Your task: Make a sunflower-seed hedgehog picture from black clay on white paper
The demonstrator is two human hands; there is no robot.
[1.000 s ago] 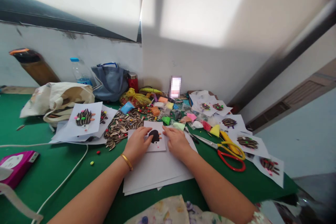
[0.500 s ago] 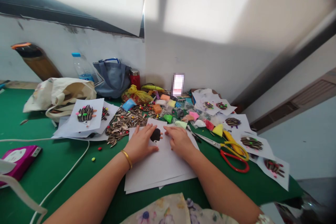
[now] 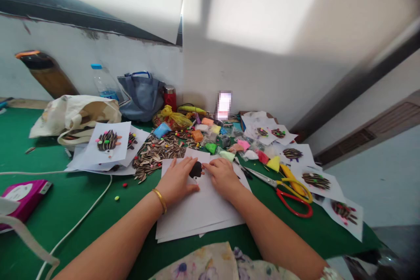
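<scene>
A small dark clay hedgehog shape [image 3: 196, 169] with a white face and little orange feet lies on white paper [image 3: 193, 210] in front of me. My left hand [image 3: 179, 177] rests flat on the sheet at its left, fingers stretched out and the fingertips touching or close to its upper left edge. From the right, my right hand [image 3: 225, 176] reaches in with its index finger stretched to the orange feet; its other fingers bend loosely against the paper. Neither hand shows anything gripped. Beyond the sheet lies a pile of sunflower seeds [image 3: 157, 153].
Bagged coloured clay [image 3: 226, 155] lies behind the paper. Scissors [image 3: 275, 183] with red and yellow handles are at the right, near finished seed hedgehog cards [image 3: 315, 180]. More cards [image 3: 110, 142], a cloth bag [image 3: 77, 116] and a white cable [image 3: 82, 210] are at the left.
My right index finger has moved slightly left and down onto the orange feet. My left hand stays almost still; the view has shifted a little.
</scene>
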